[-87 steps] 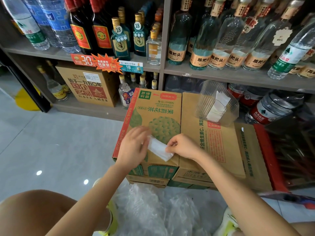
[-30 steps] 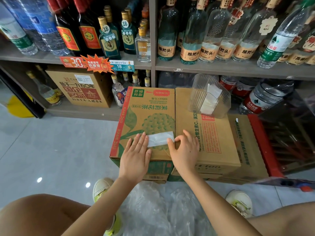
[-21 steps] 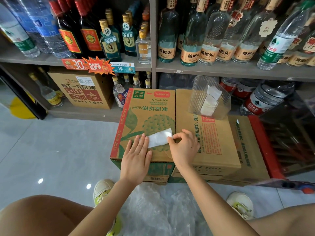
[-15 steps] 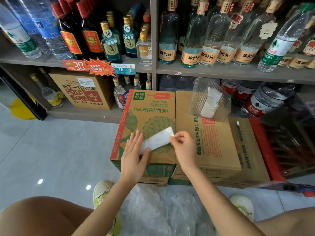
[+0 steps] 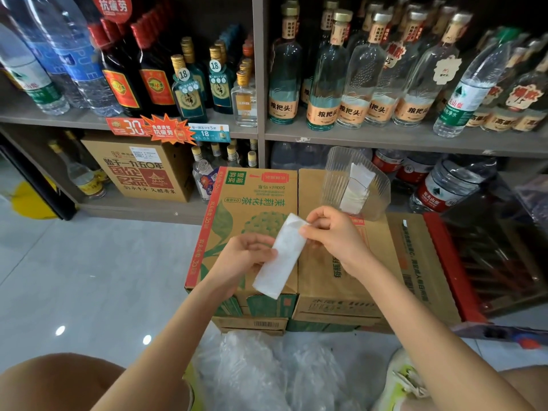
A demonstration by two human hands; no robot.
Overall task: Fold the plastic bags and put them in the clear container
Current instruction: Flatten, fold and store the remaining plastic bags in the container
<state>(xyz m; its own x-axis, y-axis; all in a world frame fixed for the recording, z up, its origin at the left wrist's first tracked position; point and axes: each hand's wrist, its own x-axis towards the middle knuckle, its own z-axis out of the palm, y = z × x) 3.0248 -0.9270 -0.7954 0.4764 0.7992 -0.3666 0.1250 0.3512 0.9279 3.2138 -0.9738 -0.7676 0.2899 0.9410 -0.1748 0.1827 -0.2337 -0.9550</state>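
folded bag (image 5: pixel 279 256): white, narrow strip; left hand (image 5: pixel 240 262) grips side; right hand (image 5: pixel 332 232) pinches top

The left hand (image 5: pixel 243 259) and right hand (image 5: pixel 332 232) are bare, as are both forearms and knees; on the feet are pale sneakers (image 5: pixel 400 384) with yellow-green trim.
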